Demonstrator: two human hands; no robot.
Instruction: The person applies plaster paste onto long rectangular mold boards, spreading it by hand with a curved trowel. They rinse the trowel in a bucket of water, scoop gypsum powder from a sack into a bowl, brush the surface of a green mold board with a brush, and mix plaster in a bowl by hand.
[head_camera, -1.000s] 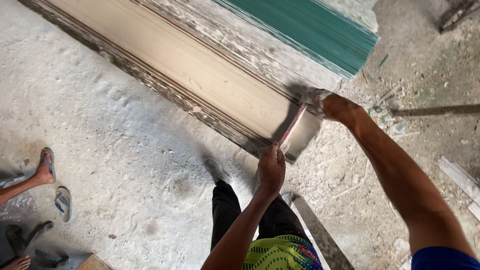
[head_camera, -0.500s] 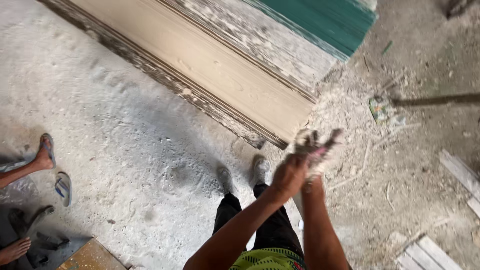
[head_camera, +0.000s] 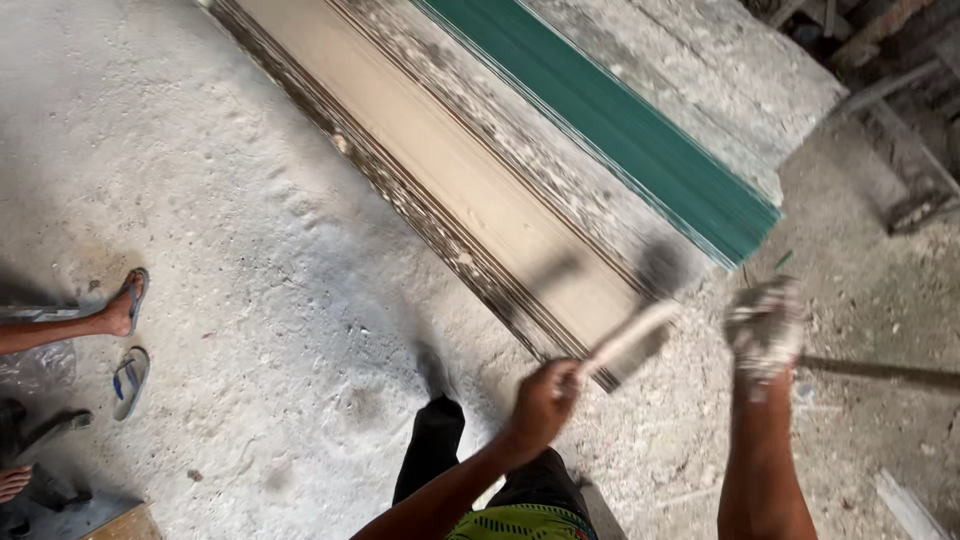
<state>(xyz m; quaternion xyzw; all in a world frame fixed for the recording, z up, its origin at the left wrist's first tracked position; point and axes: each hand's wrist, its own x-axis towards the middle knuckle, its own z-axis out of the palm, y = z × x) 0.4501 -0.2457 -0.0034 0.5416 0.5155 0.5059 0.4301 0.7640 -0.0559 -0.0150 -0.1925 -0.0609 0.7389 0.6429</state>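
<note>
Head camera, steeply downward, near

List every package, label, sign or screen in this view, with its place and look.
None in view: no package, label, sign or screen shows. Only a stack of boards with a green edge on the dusty floor, the left hand gripping a pale tool, and the dust-coated right hand.

No packages, labels, signs or screens in view: only bare boards, a stack of green sheets and dusty floor, none carrying a printed face or wrapper that can be made out
</note>
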